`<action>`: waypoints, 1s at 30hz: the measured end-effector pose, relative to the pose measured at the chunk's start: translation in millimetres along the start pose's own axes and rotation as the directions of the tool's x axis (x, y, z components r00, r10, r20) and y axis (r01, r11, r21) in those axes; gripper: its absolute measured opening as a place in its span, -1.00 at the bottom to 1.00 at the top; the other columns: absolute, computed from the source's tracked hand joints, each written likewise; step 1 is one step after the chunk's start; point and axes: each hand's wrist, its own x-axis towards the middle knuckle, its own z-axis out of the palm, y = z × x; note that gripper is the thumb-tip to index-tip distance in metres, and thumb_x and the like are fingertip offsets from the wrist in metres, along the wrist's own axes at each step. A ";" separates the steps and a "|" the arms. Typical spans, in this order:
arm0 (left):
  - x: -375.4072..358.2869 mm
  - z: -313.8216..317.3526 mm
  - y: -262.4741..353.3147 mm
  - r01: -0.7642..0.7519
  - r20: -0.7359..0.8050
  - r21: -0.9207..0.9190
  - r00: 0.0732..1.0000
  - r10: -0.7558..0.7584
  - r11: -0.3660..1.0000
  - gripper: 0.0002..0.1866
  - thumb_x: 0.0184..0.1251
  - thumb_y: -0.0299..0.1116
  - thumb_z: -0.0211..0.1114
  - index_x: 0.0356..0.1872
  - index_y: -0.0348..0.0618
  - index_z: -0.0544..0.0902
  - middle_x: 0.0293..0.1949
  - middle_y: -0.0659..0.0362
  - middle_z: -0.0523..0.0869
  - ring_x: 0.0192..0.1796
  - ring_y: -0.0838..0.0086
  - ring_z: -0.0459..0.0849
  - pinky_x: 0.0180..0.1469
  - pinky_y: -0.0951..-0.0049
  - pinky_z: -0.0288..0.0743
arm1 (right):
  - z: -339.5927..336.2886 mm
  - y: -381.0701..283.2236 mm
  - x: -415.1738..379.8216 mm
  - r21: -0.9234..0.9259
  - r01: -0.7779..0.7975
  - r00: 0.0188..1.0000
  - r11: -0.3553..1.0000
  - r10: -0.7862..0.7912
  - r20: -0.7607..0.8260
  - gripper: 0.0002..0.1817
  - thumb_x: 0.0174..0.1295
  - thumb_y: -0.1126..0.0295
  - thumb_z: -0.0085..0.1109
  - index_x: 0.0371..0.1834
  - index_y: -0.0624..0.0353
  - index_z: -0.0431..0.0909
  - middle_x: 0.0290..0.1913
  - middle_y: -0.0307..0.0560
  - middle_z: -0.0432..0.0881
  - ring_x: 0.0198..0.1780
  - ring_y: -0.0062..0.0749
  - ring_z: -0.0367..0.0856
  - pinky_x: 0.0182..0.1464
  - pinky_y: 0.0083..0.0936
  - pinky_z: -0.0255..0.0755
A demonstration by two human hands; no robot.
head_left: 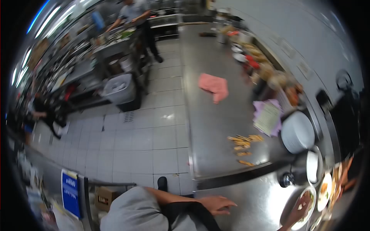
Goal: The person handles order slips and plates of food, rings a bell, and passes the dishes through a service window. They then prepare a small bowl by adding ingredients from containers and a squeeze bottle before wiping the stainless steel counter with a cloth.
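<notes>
The person is standing at a long shiny metal counter (216, 127) in a big kitchen. The left hand (217, 204) is lying flat on the counter near its edge, fingers spread out and holding nothing. The right hand (302, 208) is reaching out to a white plate with food (308, 200) at the far right, and its fingers are touching the plate's rim. I cannot tell if they are gripping the rim or only resting on it (that corner of the picture is bent and blurry).

The plate is sitting close to other dishes: a plate with orange food (325, 191) just beside it and a stack of white plates (297, 132) further along. If the right hand is lifting or sliding the plate with only the fingertips, it could be tipping, and the food could be spilling. It could also be bumping the plate next to it.

Some yellow food sticks (243, 144) are lying loose on the counter, and a pink cloth (214, 87) is lying further up. A sleeve sweeping across could be pushing the sticks onto the tiled floor (142, 134). Another person (135, 19) is working far away at the other counter, well apart from these hands.
</notes>
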 end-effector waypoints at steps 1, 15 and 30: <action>-4.0 1.3 -2.8 -0.043 -0.048 -0.014 0.998 0.042 0.999 -0.57 0.40 -0.13 0.06 0.15 -0.18 0.40 -0.15 0.06 0.58 0.01 0.24 0.52 0.12 0.29 0.34 | 11.0 -43.8 -11.4 0.053 -0.077 0.996 0.996 0.075 0.050 -0.85 0.34 0.41 -0.04 -0.21 0.30 0.44 -0.02 0.02 0.55 -0.07 -0.28 0.57 -0.05 -0.43 0.45; -347.6 -132.1 -39.3 0.249 -0.899 -0.181 0.350 -0.263 0.951 -0.63 0.34 -0.17 0.14 0.07 -0.14 0.47 -0.26 0.15 0.65 -0.15 0.36 0.63 -0.05 0.38 0.47 | 179.9 -515.0 -134.1 0.654 -0.373 0.438 0.658 -0.497 0.749 -0.85 0.21 0.61 0.03 -0.17 0.29 0.49 -0.16 -0.12 0.51 -0.30 -0.51 0.53 -0.23 -0.63 0.45; -623.3 -158.3 2.4 0.318 -0.768 -0.294 -0.640 -0.025 0.902 -0.69 0.33 -0.27 0.16 0.03 -0.14 0.49 -0.33 0.16 0.62 -0.27 0.41 0.63 -0.12 0.44 0.50 | 316.1 -846.4 -272.1 0.984 0.123 -0.367 0.131 -0.915 0.168 -0.79 0.07 0.56 0.21 -0.19 0.24 0.55 -0.24 0.04 0.57 -0.37 -0.26 0.60 -0.33 -0.48 0.46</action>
